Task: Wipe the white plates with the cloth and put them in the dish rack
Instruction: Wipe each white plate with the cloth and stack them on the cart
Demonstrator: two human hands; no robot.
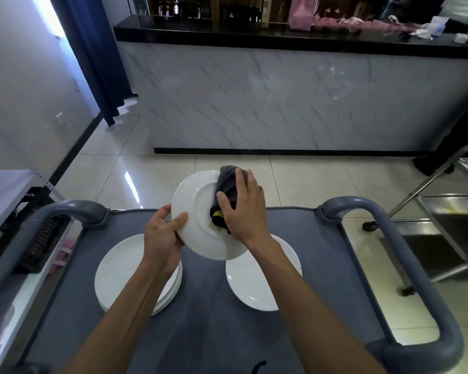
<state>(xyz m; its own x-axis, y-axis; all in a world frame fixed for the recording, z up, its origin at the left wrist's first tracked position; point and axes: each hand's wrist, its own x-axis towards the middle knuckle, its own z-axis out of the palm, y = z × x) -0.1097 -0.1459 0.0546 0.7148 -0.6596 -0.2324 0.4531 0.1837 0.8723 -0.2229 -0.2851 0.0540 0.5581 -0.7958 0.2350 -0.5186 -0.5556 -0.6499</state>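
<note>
Plate (197, 211) in mid-frame is held tilted above the grey cart top (208, 327), its face turned toward the camera. At its lower-left rim the left hand (162, 233) pinches it, thumb on the face and fingers curled behind. Over its right side the right hand (243, 209) presses a dark cloth (227, 187) with a yellow tag against the plate, fingers spread across the fabric. Below, a stack of white plates (122, 268) sits at lower left on the cart and a single white plate (254, 284) at lower right. Behind them rises a marble-patterned counter (281, 98); a metal trolley (449, 211) stands at the right edge.
</note>
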